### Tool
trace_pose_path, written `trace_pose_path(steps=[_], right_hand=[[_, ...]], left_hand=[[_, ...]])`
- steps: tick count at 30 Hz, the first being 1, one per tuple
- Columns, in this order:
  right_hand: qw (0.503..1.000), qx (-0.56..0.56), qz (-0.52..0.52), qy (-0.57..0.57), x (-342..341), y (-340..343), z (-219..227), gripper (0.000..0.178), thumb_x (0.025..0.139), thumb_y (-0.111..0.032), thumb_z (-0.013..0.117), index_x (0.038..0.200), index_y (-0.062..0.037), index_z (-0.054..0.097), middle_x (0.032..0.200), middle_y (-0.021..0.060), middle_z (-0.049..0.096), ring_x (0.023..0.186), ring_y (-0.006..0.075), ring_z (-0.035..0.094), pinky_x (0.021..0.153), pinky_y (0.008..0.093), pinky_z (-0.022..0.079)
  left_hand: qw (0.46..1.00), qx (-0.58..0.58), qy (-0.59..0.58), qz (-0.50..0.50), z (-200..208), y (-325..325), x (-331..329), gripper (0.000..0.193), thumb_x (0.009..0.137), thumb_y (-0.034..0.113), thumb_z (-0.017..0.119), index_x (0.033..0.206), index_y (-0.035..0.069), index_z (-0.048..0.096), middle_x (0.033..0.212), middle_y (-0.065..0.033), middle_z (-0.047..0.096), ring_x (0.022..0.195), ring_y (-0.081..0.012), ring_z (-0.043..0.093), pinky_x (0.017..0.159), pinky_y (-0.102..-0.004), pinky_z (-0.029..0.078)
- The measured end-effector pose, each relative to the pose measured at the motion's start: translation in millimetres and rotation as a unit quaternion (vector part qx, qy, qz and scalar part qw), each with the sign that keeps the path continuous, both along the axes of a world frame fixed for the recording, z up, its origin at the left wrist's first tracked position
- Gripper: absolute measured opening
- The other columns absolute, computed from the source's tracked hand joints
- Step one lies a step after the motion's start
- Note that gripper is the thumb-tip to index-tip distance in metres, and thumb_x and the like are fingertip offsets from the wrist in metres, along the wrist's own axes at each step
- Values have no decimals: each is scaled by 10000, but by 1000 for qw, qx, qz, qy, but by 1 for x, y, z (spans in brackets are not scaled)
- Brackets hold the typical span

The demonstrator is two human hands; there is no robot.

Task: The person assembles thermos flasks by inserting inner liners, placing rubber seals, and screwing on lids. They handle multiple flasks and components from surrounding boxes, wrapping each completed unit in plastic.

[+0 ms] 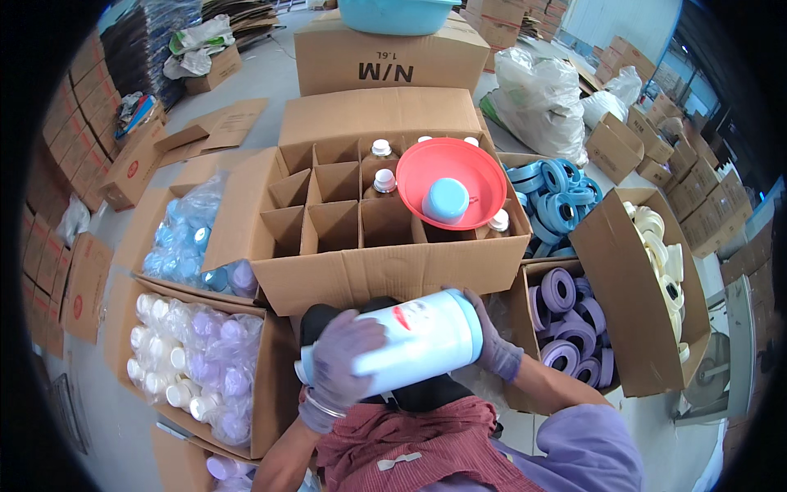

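Across my lap lies a large pale blue vacuum flask (422, 340) with a bluer base, tilted with its base end up to the right. My gloved left hand (344, 357), smeared by motion, is wrapped over its left part. My gloved right hand (496, 340) grips the base, the fingers partly hidden. In front stands an open carton (385, 279) with cardboard dividers. Bottles with white caps, such as one bottle (381, 148), stand in some compartments. A red basin (484, 180) rests on top at the right, with a light blue cup (445, 201) in it.
At left, cartons hold bagged blue lids (176, 246) and white and purple lids (197, 361). Blue ring parts (557, 205), purple rings (570, 328) and cream parts (656, 246) fill cartons at right. Behind, a closed carton (328, 61) carries a blue tub (398, 16).
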State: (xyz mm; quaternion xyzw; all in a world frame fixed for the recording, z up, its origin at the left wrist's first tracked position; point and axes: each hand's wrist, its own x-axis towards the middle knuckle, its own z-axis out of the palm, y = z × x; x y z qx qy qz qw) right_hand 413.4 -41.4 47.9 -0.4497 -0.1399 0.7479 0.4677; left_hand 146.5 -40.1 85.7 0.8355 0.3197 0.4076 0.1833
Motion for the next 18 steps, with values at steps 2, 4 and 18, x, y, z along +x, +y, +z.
trace_pose_path(steps=[2,4,18], right_hand=[[981,-30,23,189,22,-9,-77,730,936,-630,513,1394,-62,510,1358,155,594,1170,320,618,1036,465,473],[973,-26,11,231,23,-13,-77,726,954,-629,484,1399,-57,502,1319,168,615,1164,317,622,1040,471,469],[862,372,237,-248,5,21,40,820,812,-380,630,1522,-104,325,1567,170,262,1478,311,209,1198,403,147]], left_hand=[[988,70,111,-79,23,-7,22,250,666,26,677,912,71,698,1023,-112,711,1063,-283,667,1064,-502,440],[987,66,103,-108,16,-2,19,230,683,33,684,909,71,699,1027,-110,717,1069,-280,669,1064,-490,440],[837,-424,-313,146,-54,-11,-20,230,914,90,591,1030,-62,720,939,-99,735,875,-175,682,828,-277,513]])
